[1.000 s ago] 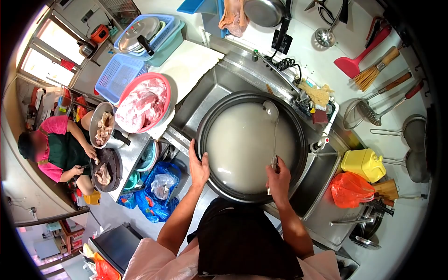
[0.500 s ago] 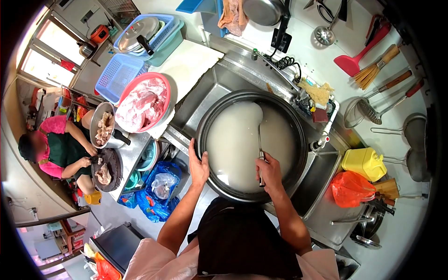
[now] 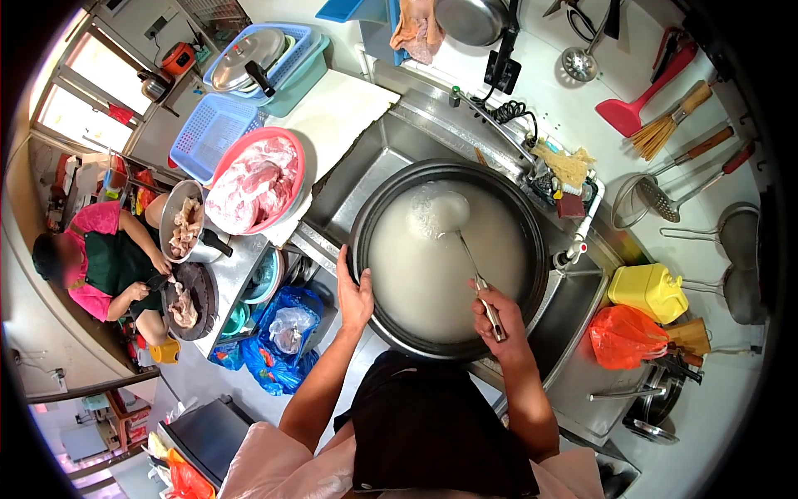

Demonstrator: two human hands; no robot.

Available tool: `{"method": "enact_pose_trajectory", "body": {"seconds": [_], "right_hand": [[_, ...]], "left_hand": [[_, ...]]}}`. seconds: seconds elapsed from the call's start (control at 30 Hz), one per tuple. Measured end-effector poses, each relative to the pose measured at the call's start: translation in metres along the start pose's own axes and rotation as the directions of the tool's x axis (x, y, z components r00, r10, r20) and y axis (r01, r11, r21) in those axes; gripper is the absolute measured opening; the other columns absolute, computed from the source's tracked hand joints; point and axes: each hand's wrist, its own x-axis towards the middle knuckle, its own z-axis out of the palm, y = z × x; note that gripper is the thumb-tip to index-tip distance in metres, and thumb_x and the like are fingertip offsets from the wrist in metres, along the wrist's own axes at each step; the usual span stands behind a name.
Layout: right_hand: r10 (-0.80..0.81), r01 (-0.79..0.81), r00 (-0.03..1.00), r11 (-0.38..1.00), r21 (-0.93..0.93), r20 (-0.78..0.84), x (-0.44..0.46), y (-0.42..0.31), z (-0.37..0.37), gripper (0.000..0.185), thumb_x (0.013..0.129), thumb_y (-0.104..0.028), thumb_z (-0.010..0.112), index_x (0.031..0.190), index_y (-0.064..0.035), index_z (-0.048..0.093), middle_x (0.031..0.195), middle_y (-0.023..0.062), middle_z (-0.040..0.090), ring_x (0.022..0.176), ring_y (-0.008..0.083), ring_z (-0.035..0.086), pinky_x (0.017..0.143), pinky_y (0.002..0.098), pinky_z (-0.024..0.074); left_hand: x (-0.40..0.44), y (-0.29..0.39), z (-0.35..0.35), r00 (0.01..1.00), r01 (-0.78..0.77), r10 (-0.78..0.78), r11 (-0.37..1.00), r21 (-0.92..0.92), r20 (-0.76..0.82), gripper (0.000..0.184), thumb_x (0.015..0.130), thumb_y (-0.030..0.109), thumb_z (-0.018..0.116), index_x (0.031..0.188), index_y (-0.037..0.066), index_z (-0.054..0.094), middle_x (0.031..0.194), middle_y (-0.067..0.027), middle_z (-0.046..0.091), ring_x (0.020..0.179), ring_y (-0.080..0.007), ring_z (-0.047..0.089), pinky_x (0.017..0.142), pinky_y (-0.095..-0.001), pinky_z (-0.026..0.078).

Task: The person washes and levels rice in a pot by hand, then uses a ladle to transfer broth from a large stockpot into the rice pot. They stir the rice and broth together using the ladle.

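Observation:
A large round black pot [image 3: 532, 308] of cloudy, whitish liquid stands over the sink. My left hand [image 3: 356, 298] is at its left side, fingers stretched along the outer wall and thumb against the rim. In my right hand [image 3: 501, 323] is the handle of a metal ladle [image 3: 470, 256], wrapped by my fingers above the pot's near right part. The ladle's round head is in the liquid near the middle, and pale foam [image 3: 432, 214] shows around it. How deep the head sits is hard to tell.
A red basin [image 3: 297, 187] of raw meat stands left, beside blue baskets [image 3: 218, 137]. At far left a person [image 3: 116, 249] cuts meat on a round chopping board [image 3: 204, 291]. The tap [image 3: 499, 129] is behind the pot; a yellow jug [image 3: 648, 291] and red bag [image 3: 623, 337] are right.
My right hand has moved right and slightly nearer to me, tilting the ladle's handle. The ladle's head has shifted left, and foam now shows there. My left hand has stayed in place.

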Motion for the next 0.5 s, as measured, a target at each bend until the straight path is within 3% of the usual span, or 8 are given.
{"method": "enact_pose_trajectory", "body": {"seconds": [0.3,0.4,0.5], "right_hand": [[-0.197,0.164,0.971,0.960,-0.227,-0.134,-0.016,0.000,0.012,0.030,0.099,-0.018,0.058,0.126,-0.0043,0.060,0.071,0.0034,0.058,0.042,0.0106,0.047,0.038,0.0251,0.0340],[-0.262,0.211,0.951,0.939,-0.273,-0.165,-0.019,0.001,0.016,0.015,0.097,-0.015,0.060,0.107,-0.0059,0.064,0.068,0.0017,0.057,0.041,0.0115,0.048,0.038,0.0262,0.0348],[-0.345,0.273,0.924,0.897,-0.348,-0.166,-0.014,0.005,0.013,0.011,0.095,-0.014,0.059,0.099,-0.0060,0.065,0.067,0.0012,0.056,0.042,0.0116,0.048,0.040,0.0267,0.0351]], "left_hand": [[0.000,-0.001,0.001,1.000,-0.006,0.006,1.000,0.004,-0.003,0.067,0.096,0.008,0.058,0.156,0.000,0.030,0.155,-0.0256,0.041,0.143,-0.0403,0.041,0.120,-0.0431,0.030],[-0.001,0.001,-0.001,1.000,-0.020,0.020,1.000,0.020,-0.006,0.067,0.097,0.009,0.058,0.156,0.000,0.029,0.155,-0.0257,0.041,0.143,-0.0403,0.041,0.120,-0.0431,0.030],[-0.001,0.003,-0.001,1.000,-0.022,0.022,0.999,0.030,-0.007,0.066,0.097,0.010,0.058,0.156,0.000,0.029,0.155,-0.0258,0.041,0.144,-0.0402,0.040,0.120,-0.0431,0.030]]}}
